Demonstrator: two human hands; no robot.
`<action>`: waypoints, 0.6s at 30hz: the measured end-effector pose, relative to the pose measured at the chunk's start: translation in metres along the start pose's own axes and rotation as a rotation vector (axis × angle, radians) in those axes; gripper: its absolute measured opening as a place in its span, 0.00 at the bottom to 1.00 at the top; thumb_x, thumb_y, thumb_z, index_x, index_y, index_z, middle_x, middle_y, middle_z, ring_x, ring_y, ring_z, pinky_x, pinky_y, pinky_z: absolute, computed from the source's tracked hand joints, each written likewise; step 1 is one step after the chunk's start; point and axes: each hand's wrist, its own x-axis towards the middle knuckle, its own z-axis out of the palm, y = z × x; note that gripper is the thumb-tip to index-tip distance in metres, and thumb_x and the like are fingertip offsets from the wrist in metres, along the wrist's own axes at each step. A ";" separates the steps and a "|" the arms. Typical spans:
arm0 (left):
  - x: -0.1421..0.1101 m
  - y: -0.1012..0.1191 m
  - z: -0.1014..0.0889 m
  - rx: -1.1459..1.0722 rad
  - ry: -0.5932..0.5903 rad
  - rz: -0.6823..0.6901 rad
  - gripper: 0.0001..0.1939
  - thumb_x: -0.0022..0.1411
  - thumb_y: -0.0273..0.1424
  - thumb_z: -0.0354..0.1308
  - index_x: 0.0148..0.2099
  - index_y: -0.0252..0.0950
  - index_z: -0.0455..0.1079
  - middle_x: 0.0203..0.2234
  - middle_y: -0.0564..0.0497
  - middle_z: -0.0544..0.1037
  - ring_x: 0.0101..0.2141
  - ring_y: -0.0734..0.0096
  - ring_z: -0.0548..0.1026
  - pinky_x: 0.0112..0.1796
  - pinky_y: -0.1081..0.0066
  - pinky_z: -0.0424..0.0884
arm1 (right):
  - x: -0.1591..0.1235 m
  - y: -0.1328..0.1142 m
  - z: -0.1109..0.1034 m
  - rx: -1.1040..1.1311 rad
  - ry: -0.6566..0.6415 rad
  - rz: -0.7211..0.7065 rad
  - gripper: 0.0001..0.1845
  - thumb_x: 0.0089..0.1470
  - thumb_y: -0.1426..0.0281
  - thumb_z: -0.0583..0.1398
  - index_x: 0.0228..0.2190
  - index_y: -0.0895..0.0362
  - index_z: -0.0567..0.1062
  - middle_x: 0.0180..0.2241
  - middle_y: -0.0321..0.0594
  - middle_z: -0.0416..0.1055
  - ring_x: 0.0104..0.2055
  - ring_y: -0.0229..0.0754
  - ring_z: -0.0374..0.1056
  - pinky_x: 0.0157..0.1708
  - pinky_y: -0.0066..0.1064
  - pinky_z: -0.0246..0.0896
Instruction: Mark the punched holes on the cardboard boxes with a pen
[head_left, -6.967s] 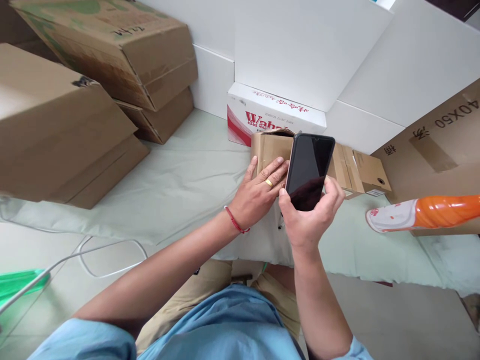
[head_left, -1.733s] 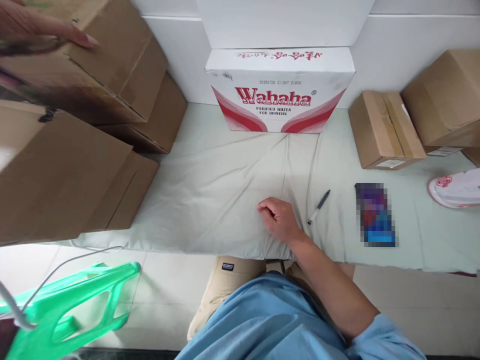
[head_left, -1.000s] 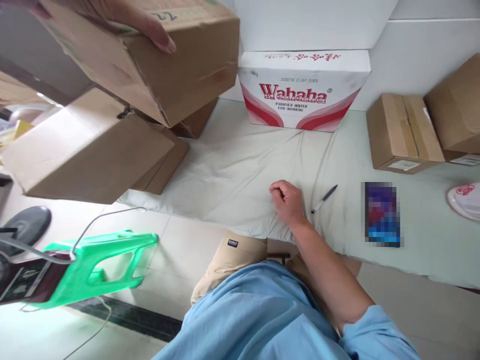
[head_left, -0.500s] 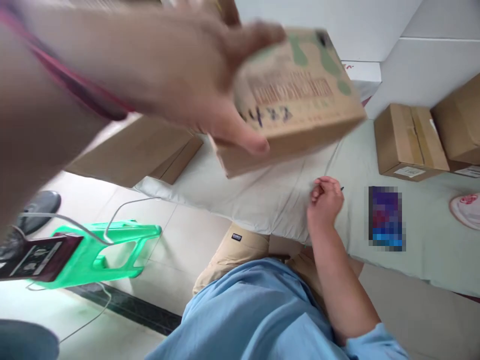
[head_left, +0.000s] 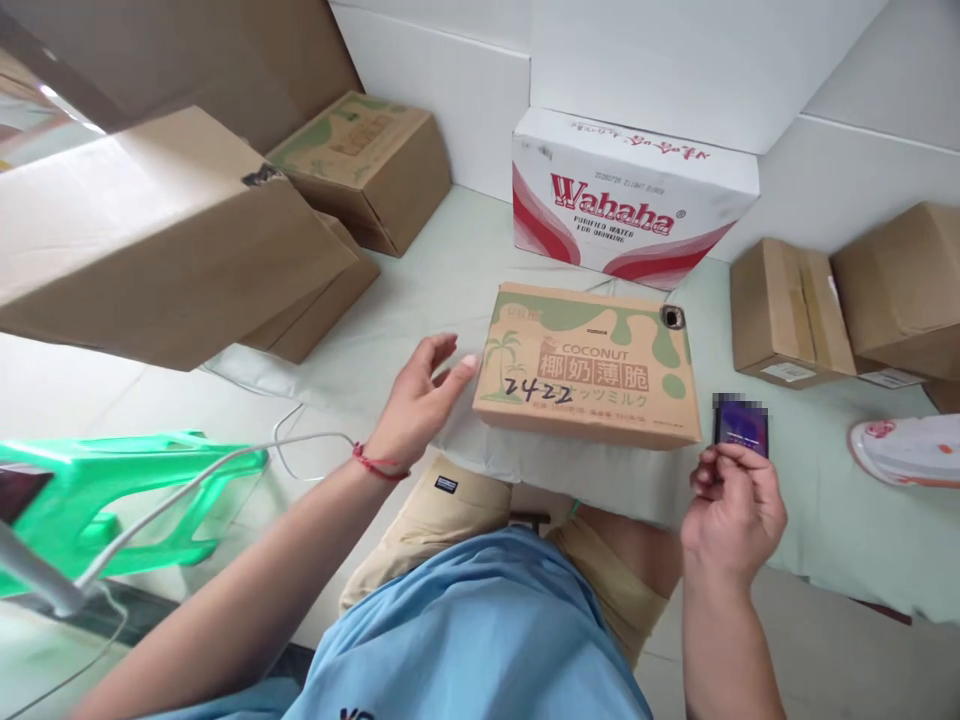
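Observation:
A brown cardboard carton (head_left: pixel 600 330) marked "COCONUT" lies flat on the cloth-covered table in front of me, with "2422" handwritten in black and a dark-rimmed hole at its far right corner. My left hand (head_left: pixel 420 405) is at the carton's left side, fingers partly spread and holding nothing; I cannot tell whether the thumb touches the carton. To the right of the carton, my right hand (head_left: pixel 735 505) is raised with its fingers pinched together. What they hold, if anything, is hidden. Just beyond those fingers lies a phone (head_left: pixel 741 425), its screen partly pixelated.
Behind the carton stands a white Wahaha water box (head_left: pixel 630 205). A similar coconut carton (head_left: pixel 375 160) and a large tilted cardboard box (head_left: pixel 165 240) are at left. Taped cartons (head_left: pixel 787 310) and a white shoe-like item (head_left: pixel 907 452) sit at right. A green stool (head_left: pixel 150 450) stands on the floor.
My left hand has set the coconut carton down on the table and let go, drawing back to its left side. My right hand has moved right, up to the phone. The view has shifted.

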 end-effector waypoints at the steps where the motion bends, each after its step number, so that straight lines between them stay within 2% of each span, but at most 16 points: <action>1: -0.007 -0.013 -0.001 -0.094 0.018 -0.094 0.46 0.58 0.66 0.68 0.63 0.35 0.73 0.68 0.32 0.74 0.71 0.37 0.70 0.70 0.41 0.67 | 0.001 -0.001 -0.003 -0.034 -0.017 -0.008 0.11 0.49 0.66 0.69 0.35 0.57 0.80 0.27 0.33 0.76 0.25 0.32 0.65 0.25 0.25 0.56; 4: -0.021 -0.040 0.005 -0.250 -0.033 -0.188 0.46 0.58 0.71 0.65 0.56 0.34 0.79 0.61 0.34 0.82 0.66 0.37 0.76 0.69 0.43 0.69 | 0.005 -0.001 -0.004 -0.125 -0.098 -0.082 0.18 0.59 0.57 0.70 0.44 0.57 0.82 0.38 0.39 0.81 0.36 0.38 0.75 0.34 0.29 0.66; 7: -0.027 -0.049 0.021 -0.361 -0.180 -0.136 0.40 0.67 0.68 0.59 0.56 0.37 0.84 0.60 0.38 0.84 0.68 0.41 0.75 0.72 0.47 0.66 | 0.006 0.002 0.005 -0.147 -0.243 -0.082 0.28 0.64 0.47 0.66 0.53 0.56 0.82 0.53 0.46 0.82 0.56 0.48 0.78 0.51 0.39 0.72; 9: -0.030 -0.048 0.032 -0.382 -0.230 -0.058 0.39 0.72 0.66 0.54 0.58 0.38 0.84 0.63 0.40 0.83 0.71 0.42 0.72 0.75 0.48 0.62 | 0.005 0.004 0.014 -0.133 -0.312 -0.037 0.31 0.64 0.44 0.65 0.54 0.55 0.82 0.57 0.47 0.81 0.62 0.52 0.76 0.58 0.44 0.71; 11: -0.036 -0.044 0.039 -0.367 -0.215 0.017 0.38 0.75 0.64 0.52 0.62 0.39 0.84 0.68 0.42 0.78 0.73 0.44 0.69 0.77 0.48 0.57 | 0.006 0.005 0.021 -0.102 -0.273 -0.013 0.30 0.63 0.44 0.66 0.52 0.54 0.83 0.57 0.45 0.81 0.63 0.52 0.75 0.59 0.44 0.71; 13: -0.044 -0.035 0.040 -0.331 -0.224 0.114 0.34 0.77 0.60 0.53 0.66 0.42 0.82 0.72 0.43 0.74 0.75 0.45 0.66 0.78 0.48 0.55 | 0.013 0.003 0.024 -0.034 -0.171 0.005 0.26 0.62 0.47 0.67 0.50 0.54 0.83 0.57 0.44 0.81 0.63 0.52 0.75 0.56 0.41 0.73; 16: -0.058 -0.012 0.035 -0.257 -0.350 0.358 0.27 0.79 0.49 0.58 0.73 0.48 0.74 0.75 0.45 0.70 0.77 0.48 0.64 0.77 0.49 0.58 | 0.032 -0.003 0.019 0.102 -0.131 0.121 0.21 0.60 0.52 0.65 0.46 0.54 0.83 0.54 0.44 0.82 0.62 0.52 0.76 0.50 0.38 0.76; 18: -0.066 0.006 0.031 -0.213 -0.428 0.543 0.30 0.77 0.42 0.63 0.77 0.48 0.69 0.76 0.45 0.68 0.77 0.50 0.64 0.77 0.51 0.59 | 0.045 -0.007 0.012 0.162 -0.137 0.207 0.18 0.58 0.54 0.64 0.42 0.54 0.83 0.51 0.43 0.83 0.59 0.51 0.77 0.48 0.38 0.78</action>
